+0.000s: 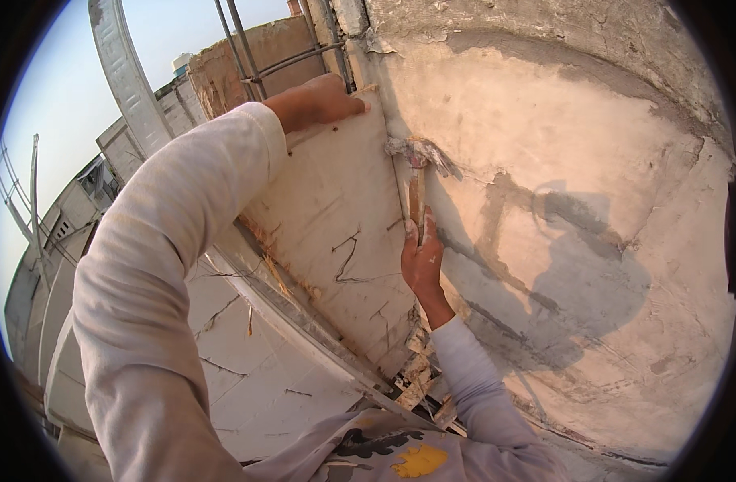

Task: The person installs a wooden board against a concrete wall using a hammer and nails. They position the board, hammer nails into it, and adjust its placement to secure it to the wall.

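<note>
A tall pale board (328, 209), stained and with bits of dark wire on its face, leans upright beside the rough plastered wall. My left hand (324, 100) is closed over its top edge, the arm arching in from the left. Lower down, near the gap between board and wall, my right hand (422, 257) is wrapped around the handle of a hammer (416, 189). Its whitish, crusted head points upward and lies close to the board's right edge. White smears mark the fingers of my right hand.
The plastered wall (560, 104) fills the right side, with grey patches and my shadow. Metal rods (243, 48) rise behind the board. A curved pale beam (127, 72) stands at left. Below lie a long ledge (303, 337), another pale panel (255, 386) and broken rubble (416, 377).
</note>
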### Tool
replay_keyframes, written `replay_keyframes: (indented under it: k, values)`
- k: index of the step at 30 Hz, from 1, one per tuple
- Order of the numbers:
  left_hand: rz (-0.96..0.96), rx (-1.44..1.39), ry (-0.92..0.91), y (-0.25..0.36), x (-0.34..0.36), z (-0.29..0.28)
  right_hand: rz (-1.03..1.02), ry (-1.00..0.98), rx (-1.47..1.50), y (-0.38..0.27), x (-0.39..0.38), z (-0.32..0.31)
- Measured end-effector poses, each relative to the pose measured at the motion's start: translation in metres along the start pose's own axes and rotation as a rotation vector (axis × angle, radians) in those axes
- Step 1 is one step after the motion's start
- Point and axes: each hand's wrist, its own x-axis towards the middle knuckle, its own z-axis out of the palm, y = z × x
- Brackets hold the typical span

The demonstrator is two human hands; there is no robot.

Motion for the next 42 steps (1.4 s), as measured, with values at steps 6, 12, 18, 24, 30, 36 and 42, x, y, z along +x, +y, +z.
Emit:
replay_keyframes:
  k: [6, 12, 18, 24, 30, 36, 42]
  values:
    - [-0.012, -0.008, -0.007, -0.001, 0.004, -0.001, -0.038, -0.026, -0.087, 0.003, 0.008, 0.003]
    - [-0.025, -0.052, -0.014, -0.004, 0.003, 0.000, 0.025, -0.047, -0.063, -0.005, 0.007, 0.003]
    - [-0.003, 0.036, 0.026, 0.001, -0.007, -0.001, 0.024, -0.086, -0.046, -0.011, 0.007, -0.006]
    - [0.059, -0.017, -0.028, 0.016, 0.010, 0.005, -0.145, 0.011, -0.061, 0.007, -0.020, -0.080]
    - [0.161, 0.002, -0.324, 0.054, 0.024, 0.034, -0.051, 0.148, -0.247, -0.010, -0.150, -0.182]
    - [0.372, 0.254, -0.551, 0.143, -0.042, 0.046, 0.162, 0.481, -0.530, -0.031, -0.277, -0.270]
    - [0.662, 0.480, -0.723, 0.208, -0.131, 0.046, 0.310, 0.771, -0.665, -0.064, -0.412, -0.286]
